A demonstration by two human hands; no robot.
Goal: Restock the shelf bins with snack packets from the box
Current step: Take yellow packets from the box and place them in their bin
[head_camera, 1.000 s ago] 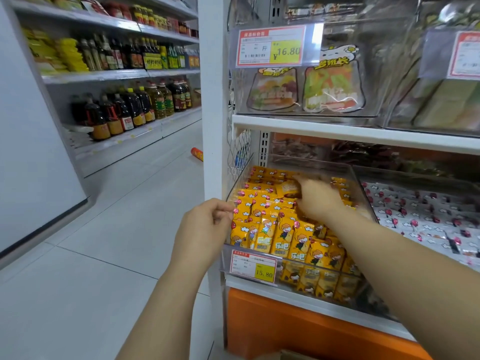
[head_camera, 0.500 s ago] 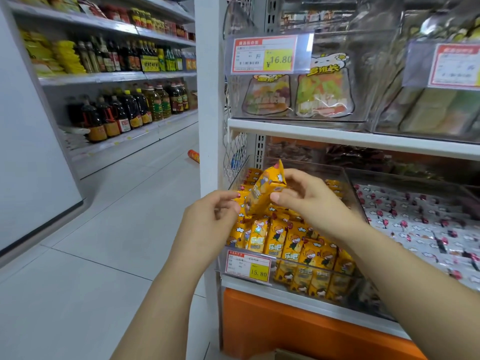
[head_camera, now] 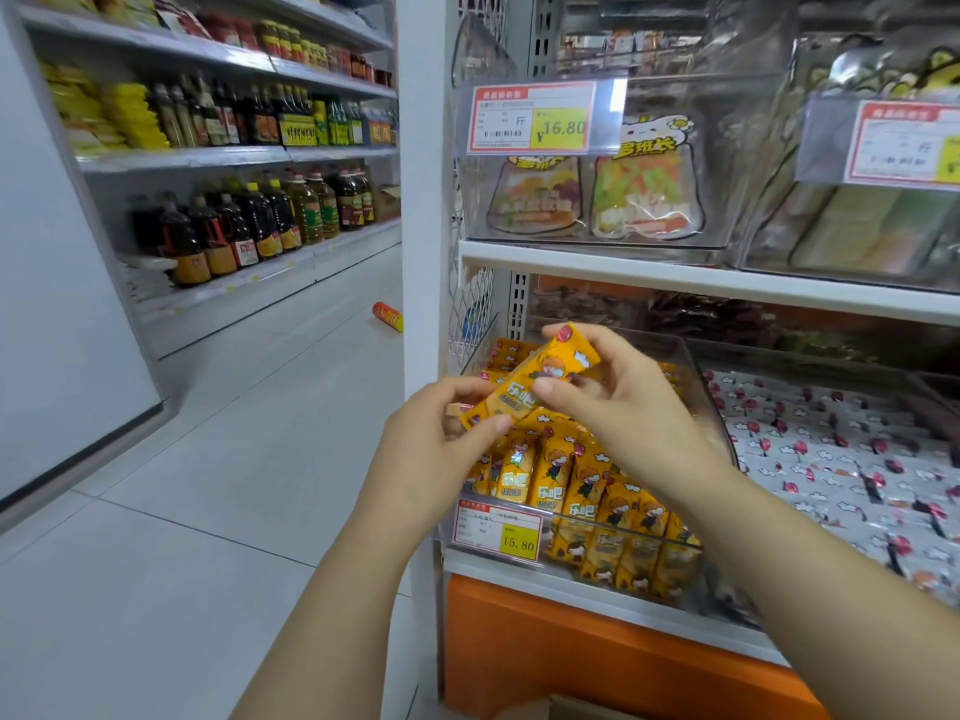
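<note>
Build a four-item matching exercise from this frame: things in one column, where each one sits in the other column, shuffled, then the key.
Things
1. yellow packet
2. 16.80 price tag
3. 15.80 price tag
4. orange can

Places
A. lying on the floor of the aisle
B. on the front of the lower bin, which holds more yellow packets
C. pinched between the left hand and the right hand
D. on the front of the upper bin

Pairs: 1-C, 2-D, 3-B, 4-A
</note>
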